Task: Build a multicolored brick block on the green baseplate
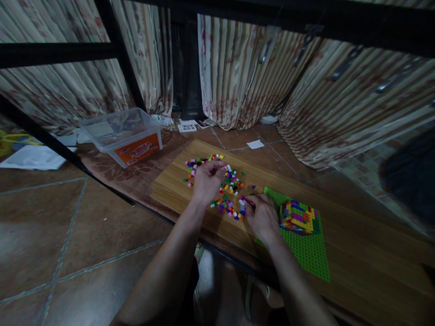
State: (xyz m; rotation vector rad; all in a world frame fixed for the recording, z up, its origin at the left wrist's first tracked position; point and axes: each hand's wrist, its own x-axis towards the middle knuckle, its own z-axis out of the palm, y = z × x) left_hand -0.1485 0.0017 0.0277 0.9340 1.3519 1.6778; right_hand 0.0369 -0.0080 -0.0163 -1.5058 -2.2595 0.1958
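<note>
Small loose toy bricks (231, 180) in many colours lie scattered on a wooden board. Over the upper part of the pile is my left hand (208, 180), its fingers curled together; whatever may be between them is too small to make out. Beside the lower bricks, my right hand (263, 216) pinches what looks like a small purple toy brick (250, 203). Just right of that hand stands a multicoloured block of joined bricks (298, 216), fixed on a green studded baseplate (311, 253). My right hand and forearm cover part of the baseplate's left side.
A clear plastic tub (125, 136) with an orange label stands behind the board's left end. The long wooden board (356, 258) lies on a brown cloth (112, 167). Black metal bars (117, 50) cross the upper left, with striped curtains (234, 68) behind. Papers (254, 144) lie on the tiled floor.
</note>
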